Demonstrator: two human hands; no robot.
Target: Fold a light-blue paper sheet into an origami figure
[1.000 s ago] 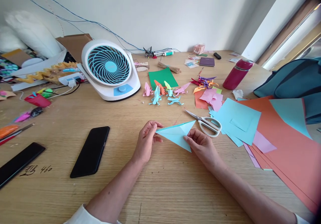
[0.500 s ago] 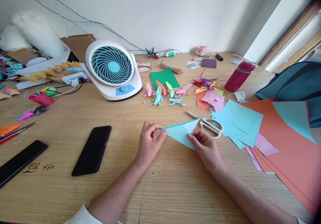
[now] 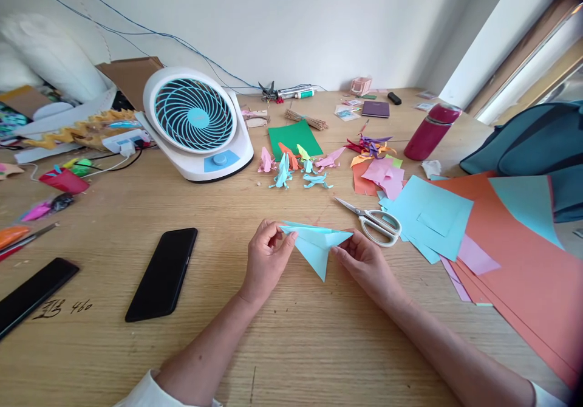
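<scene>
A folded sheet of light blue paper (image 3: 314,243) is held between my two hands above the table, one pointed corner hanging down. My left hand (image 3: 268,258) pinches its left end between thumb and fingers. At the right end, my right hand (image 3: 367,264) grips the paper by thumb and fingertips. White-handled scissors (image 3: 376,223) lie just beyond my right hand, blades towards the upper left. Farther back stand several small folded paper figures (image 3: 283,172) in blue, pink, orange and yellow-green, near a green paper square (image 3: 298,138).
A white fan (image 3: 195,124) stands at the back left. Two black phone-like slabs lie on the left, one a phone (image 3: 161,273). To the right are blue sheets (image 3: 437,206), large orange paper (image 3: 514,255), a red bottle (image 3: 432,130) and a teal bag (image 3: 523,140).
The blue paper has turned between my hands, so its free corner now points straight down. My right hand has shifted slightly left and up. The view has moved a little.
</scene>
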